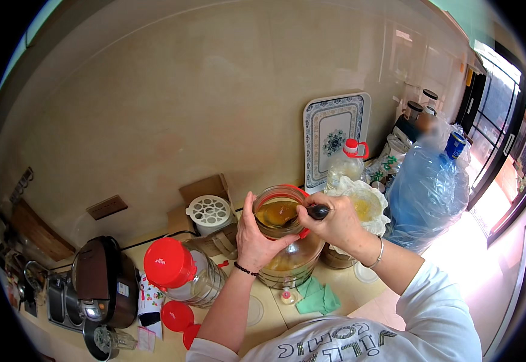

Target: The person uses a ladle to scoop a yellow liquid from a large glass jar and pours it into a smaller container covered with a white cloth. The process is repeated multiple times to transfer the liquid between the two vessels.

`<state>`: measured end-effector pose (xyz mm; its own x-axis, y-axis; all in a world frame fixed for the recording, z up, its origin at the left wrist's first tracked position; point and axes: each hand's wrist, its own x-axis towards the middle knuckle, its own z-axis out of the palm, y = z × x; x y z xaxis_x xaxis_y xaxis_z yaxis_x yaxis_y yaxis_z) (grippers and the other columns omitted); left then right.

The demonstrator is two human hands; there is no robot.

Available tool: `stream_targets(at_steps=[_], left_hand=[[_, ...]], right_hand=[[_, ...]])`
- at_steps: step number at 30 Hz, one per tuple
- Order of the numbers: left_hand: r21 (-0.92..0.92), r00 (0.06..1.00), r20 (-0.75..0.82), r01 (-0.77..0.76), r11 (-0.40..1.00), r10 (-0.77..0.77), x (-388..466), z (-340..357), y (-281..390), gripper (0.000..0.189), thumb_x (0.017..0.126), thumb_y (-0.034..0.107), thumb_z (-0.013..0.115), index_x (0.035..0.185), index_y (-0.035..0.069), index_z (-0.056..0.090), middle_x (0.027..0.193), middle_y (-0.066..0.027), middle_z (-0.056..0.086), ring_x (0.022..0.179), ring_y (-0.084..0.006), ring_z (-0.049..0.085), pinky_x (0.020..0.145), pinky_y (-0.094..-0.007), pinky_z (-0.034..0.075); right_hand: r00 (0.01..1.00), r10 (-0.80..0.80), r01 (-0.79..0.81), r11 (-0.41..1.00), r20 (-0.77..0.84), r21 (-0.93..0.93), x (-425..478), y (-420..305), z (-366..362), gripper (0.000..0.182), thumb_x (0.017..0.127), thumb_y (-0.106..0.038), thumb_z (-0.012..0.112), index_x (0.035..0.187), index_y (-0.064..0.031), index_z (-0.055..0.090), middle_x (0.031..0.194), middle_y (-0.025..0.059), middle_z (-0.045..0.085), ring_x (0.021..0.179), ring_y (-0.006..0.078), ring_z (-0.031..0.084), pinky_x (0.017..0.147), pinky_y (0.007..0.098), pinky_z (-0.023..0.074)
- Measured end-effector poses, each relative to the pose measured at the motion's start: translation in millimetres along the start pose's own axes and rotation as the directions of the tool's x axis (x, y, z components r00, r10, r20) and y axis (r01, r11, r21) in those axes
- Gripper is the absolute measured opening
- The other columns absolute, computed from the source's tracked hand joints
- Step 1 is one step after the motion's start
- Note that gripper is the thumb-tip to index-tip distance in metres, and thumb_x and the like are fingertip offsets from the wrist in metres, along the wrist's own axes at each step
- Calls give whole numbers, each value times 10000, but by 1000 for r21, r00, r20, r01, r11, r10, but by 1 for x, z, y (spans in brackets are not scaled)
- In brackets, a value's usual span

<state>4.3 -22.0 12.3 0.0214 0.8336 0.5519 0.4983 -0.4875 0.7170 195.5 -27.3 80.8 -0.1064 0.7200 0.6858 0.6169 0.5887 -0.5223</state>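
A large glass jar (285, 271) of amber liquid stands on the counter in front of me, with a small spigot (286, 296) low on its front. My left hand (263, 240) grips the left side of its neck, fingers spread along the rim. In my right hand (333, 221) is the black handle of a ladle (318, 211), held over the jar's mouth. The ladle's bowl is hard to make out against the liquid. Just right of the jar, a white gauze cloth (378, 194) with yellowish matter in it covers another vessel (337, 259).
Left stand a red-lidded glass jar (204, 280), red lids (178, 316) and a rice cooker (106, 280). A green cloth (317, 296) lies before the spigot. Behind are a cardboard box (206, 186), a plastic jug (344, 169) and a tray (335, 131). A bagged blue bottle (426, 194) stands right.
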Motion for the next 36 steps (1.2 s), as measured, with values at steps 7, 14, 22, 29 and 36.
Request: stream_targets(at_steps=[7, 14, 22, 29, 36], left_hand=[[-20, 1000, -11, -11, 1000, 11, 0, 1, -2, 1278, 581, 426, 949, 1522, 21, 185, 1445, -240, 452, 1310, -395, 481, 1067, -481, 422], [15, 999, -39, -24, 1000, 25, 0, 1, -1, 1288, 577, 468, 944, 1523, 29, 189, 1431, -228, 472, 1297, -389, 496, 1059, -480, 429], [41, 1000, -17, -9, 999, 10, -1, -1, 1, 1290, 569, 444, 951, 1527, 42, 187, 1433, -236, 468, 1297, -397, 495, 1064, -479, 425], [38, 1000, -18, -18, 999, 19, -2, -1, -1, 1281, 571, 413, 953, 1528, 45, 185, 1431, -244, 468, 1301, -402, 488, 1069, -481, 419], [31, 1000, -8, -3, 1000, 4, -1, -2, 4, 1277, 571, 385, 956, 1529, 45, 182, 1430, -241, 470, 1300, -403, 488, 1073, -484, 415]], right_hand=[[994, -51, 48, 998, 101, 35, -3, 1, -6, 177, 809, -168, 787, 877, -18, 724, 712, 145, 694, 622, 262, 702, 582, 331, 559], [977, -186, 176, 980, 100, 94, -16, -15, -20, 184, 795, -147, 791, 879, -1, 718, 745, 153, 697, 634, 292, 695, 582, 345, 563], [980, -189, 178, 973, 66, 148, -21, -25, -40, 179, 788, -110, 783, 910, 4, 721, 760, 145, 704, 644, 252, 696, 598, 317, 556], [984, -155, 138, 976, 89, 169, -14, -39, -60, 189, 793, -118, 788, 913, 12, 720, 773, 149, 713, 668, 239, 715, 611, 307, 563], [982, -170, 156, 974, 79, 163, -8, -46, -68, 158, 774, -70, 787, 884, 26, 727, 793, 140, 730, 684, 210, 724, 624, 291, 568]])
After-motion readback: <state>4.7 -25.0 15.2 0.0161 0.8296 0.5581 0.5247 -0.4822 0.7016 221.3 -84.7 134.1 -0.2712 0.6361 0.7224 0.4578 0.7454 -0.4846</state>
